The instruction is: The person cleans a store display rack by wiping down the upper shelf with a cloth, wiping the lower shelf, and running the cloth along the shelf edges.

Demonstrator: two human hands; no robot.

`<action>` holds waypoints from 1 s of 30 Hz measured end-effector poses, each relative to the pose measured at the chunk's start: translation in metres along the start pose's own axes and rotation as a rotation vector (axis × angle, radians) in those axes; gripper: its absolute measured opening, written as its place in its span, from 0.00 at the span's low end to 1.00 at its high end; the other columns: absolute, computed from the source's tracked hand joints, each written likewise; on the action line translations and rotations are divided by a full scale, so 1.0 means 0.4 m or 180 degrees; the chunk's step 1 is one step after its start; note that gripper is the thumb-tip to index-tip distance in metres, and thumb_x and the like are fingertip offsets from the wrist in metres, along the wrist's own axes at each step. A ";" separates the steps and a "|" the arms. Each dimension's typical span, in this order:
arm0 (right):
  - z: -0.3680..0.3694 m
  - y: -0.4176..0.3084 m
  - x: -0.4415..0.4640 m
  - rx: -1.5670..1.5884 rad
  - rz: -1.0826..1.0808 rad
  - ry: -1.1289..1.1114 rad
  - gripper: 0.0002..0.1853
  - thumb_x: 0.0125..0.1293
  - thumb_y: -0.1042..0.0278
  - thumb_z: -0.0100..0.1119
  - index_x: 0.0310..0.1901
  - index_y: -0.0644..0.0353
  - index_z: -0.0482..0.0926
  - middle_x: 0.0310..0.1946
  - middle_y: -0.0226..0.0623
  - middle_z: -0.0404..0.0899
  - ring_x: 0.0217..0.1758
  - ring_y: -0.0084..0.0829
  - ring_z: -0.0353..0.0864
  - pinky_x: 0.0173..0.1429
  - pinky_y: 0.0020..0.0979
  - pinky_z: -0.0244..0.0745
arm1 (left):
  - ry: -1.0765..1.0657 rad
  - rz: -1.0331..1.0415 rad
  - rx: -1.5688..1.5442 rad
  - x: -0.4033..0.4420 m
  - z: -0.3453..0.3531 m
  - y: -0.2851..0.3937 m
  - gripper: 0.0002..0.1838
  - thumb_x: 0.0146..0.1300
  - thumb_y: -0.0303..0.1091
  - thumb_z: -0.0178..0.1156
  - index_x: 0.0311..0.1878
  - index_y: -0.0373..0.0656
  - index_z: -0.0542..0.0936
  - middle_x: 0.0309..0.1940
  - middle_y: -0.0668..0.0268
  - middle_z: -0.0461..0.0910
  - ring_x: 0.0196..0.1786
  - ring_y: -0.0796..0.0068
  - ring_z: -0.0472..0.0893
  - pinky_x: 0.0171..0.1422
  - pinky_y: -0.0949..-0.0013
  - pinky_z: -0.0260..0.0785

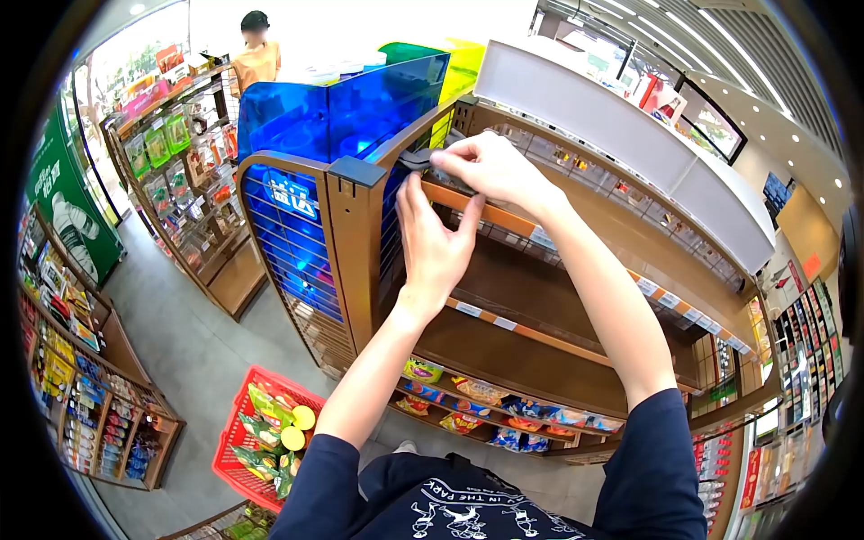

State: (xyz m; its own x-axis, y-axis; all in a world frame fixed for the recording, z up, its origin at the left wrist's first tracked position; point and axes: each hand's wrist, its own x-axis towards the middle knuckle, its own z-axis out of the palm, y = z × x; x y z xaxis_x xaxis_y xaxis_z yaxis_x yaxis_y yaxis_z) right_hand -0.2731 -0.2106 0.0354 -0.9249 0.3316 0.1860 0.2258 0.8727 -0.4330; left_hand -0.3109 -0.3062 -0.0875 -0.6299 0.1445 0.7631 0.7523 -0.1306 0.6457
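Note:
My right hand (495,169) is at the top left corner of a brown shelf unit (354,243), its thumb and fingers curled together around a small dark grey piece (417,160). I cannot make out what the piece is, since my fingers cover most of it. Just below, my left hand (436,243) reaches up with its thumb spread from its fingers. Its fingertips are close to the dark piece, and the thumb lies by the orange-brown front strip (508,219) of the upper shelf. The brown shelf boards (513,279) extend to the right.
Translucent blue panels (297,121) stand at the shelf's left end. A red basket (236,423) with green packets and yellow-topped items is on the floor at lower left. Snack bags (477,391) fill the low shelves. A person (256,58) stands behind a goods rack (184,180).

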 end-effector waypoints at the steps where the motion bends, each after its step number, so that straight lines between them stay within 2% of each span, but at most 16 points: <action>1: 0.013 0.012 0.006 -0.0023 -0.0349 0.0137 0.18 0.65 0.56 0.61 0.43 0.66 0.85 0.21 0.40 0.80 0.22 0.23 0.72 0.33 0.30 0.70 | 0.0056 0.0060 -0.0080 -0.007 0.010 0.002 0.42 0.59 0.41 0.71 0.66 0.26 0.58 0.58 0.42 0.65 0.62 0.45 0.67 0.67 0.54 0.60; 2: 0.023 0.026 0.012 -0.0045 -0.0692 0.0276 0.17 0.63 0.57 0.64 0.41 0.66 0.85 0.21 0.40 0.80 0.22 0.23 0.71 0.31 0.30 0.69 | 0.0038 0.0062 -0.0085 -0.007 0.013 0.000 0.42 0.59 0.41 0.71 0.66 0.26 0.58 0.58 0.42 0.65 0.62 0.45 0.67 0.67 0.54 0.60; 3: 0.023 0.018 0.014 -0.0004 -0.0591 0.0231 0.17 0.59 0.58 0.67 0.39 0.66 0.85 0.21 0.41 0.81 0.22 0.23 0.72 0.31 0.31 0.71 | 0.0033 0.0048 -0.0121 -0.005 0.012 0.001 0.43 0.58 0.41 0.71 0.66 0.26 0.58 0.58 0.42 0.65 0.61 0.45 0.67 0.66 0.54 0.60; 6: 0.032 0.014 0.021 0.0023 -0.0525 0.0273 0.18 0.58 0.57 0.67 0.40 0.67 0.85 0.20 0.44 0.80 0.22 0.24 0.73 0.31 0.32 0.71 | 0.0062 -0.0008 -0.0215 -0.003 0.010 0.007 0.44 0.56 0.40 0.73 0.65 0.27 0.58 0.56 0.44 0.66 0.60 0.46 0.68 0.65 0.54 0.61; 10: 0.032 0.012 0.017 0.0039 -0.0502 0.0240 0.19 0.58 0.57 0.67 0.40 0.67 0.85 0.20 0.42 0.79 0.22 0.24 0.72 0.32 0.32 0.72 | 0.0002 -0.0001 -0.0233 0.003 -0.001 0.005 0.43 0.53 0.41 0.75 0.62 0.28 0.61 0.54 0.46 0.68 0.58 0.48 0.69 0.63 0.55 0.62; 13: 0.019 0.032 0.007 0.0072 -0.0669 0.0231 0.18 0.58 0.57 0.67 0.38 0.68 0.84 0.17 0.38 0.74 0.21 0.24 0.68 0.31 0.32 0.69 | -0.0043 -0.0126 -0.0199 0.007 -0.010 0.013 0.42 0.53 0.42 0.75 0.62 0.29 0.62 0.53 0.46 0.68 0.58 0.49 0.70 0.63 0.55 0.62; 16: 0.008 0.048 0.005 0.0182 -0.0649 0.0112 0.18 0.58 0.56 0.68 0.33 0.67 0.83 0.15 0.34 0.69 0.21 0.22 0.62 0.27 0.32 0.62 | -0.0087 -0.0167 -0.0201 0.010 -0.011 0.015 0.43 0.52 0.40 0.75 0.62 0.28 0.60 0.51 0.44 0.67 0.56 0.44 0.69 0.61 0.52 0.62; 18: 0.019 0.040 0.004 0.0212 -0.0492 0.0190 0.17 0.58 0.56 0.68 0.33 0.66 0.84 0.15 0.35 0.71 0.20 0.22 0.63 0.27 0.32 0.63 | -0.0125 -0.0184 -0.0186 0.012 -0.015 0.018 0.43 0.52 0.40 0.75 0.62 0.28 0.60 0.52 0.44 0.67 0.56 0.44 0.69 0.61 0.52 0.62; 22: 0.053 0.019 0.018 0.0131 -0.0527 0.0480 0.18 0.57 0.56 0.67 0.36 0.67 0.85 0.21 0.46 0.80 0.21 0.30 0.77 0.32 0.34 0.74 | 0.0009 -0.0163 -0.0169 0.012 -0.010 0.010 0.39 0.52 0.39 0.76 0.59 0.31 0.64 0.52 0.46 0.70 0.56 0.48 0.71 0.61 0.55 0.64; 25: 0.051 0.025 0.007 0.0336 -0.0450 0.0519 0.20 0.57 0.55 0.67 0.36 0.68 0.84 0.20 0.43 0.79 0.22 0.29 0.76 0.32 0.33 0.74 | -0.0063 -0.0094 -0.0102 0.015 -0.013 0.006 0.38 0.52 0.41 0.76 0.57 0.31 0.65 0.51 0.47 0.71 0.55 0.48 0.72 0.61 0.55 0.64; 27: 0.022 0.028 -0.006 0.0270 -0.0302 0.0185 0.20 0.57 0.54 0.68 0.34 0.68 0.83 0.19 0.39 0.77 0.23 0.25 0.75 0.33 0.33 0.74 | -0.0084 -0.0133 -0.0060 0.016 -0.013 0.009 0.39 0.52 0.42 0.76 0.57 0.31 0.65 0.52 0.47 0.71 0.56 0.49 0.72 0.61 0.55 0.64; 28: 0.022 0.043 -0.006 0.0271 -0.0374 0.0255 0.20 0.56 0.54 0.69 0.32 0.68 0.83 0.17 0.34 0.73 0.22 0.22 0.71 0.31 0.32 0.71 | -0.0088 -0.0173 -0.0012 0.016 -0.014 0.011 0.39 0.52 0.43 0.76 0.57 0.30 0.65 0.52 0.47 0.71 0.56 0.49 0.72 0.61 0.55 0.64; 30: 0.004 0.052 -0.013 0.0206 -0.0295 0.0058 0.20 0.56 0.53 0.69 0.31 0.67 0.83 0.16 0.32 0.72 0.22 0.21 0.66 0.30 0.31 0.67 | -0.0069 -0.0215 -0.0042 0.016 -0.018 0.015 0.41 0.51 0.45 0.77 0.58 0.30 0.65 0.53 0.47 0.70 0.57 0.49 0.71 0.63 0.56 0.63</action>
State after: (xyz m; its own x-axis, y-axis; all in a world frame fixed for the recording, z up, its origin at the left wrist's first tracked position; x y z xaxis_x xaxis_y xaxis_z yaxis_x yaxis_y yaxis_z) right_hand -0.2641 -0.1946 0.0240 -0.9350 0.2576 0.2437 0.1188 0.8751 -0.4692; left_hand -0.3119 -0.3130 -0.0785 -0.6748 0.1745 0.7171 0.7055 -0.1329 0.6962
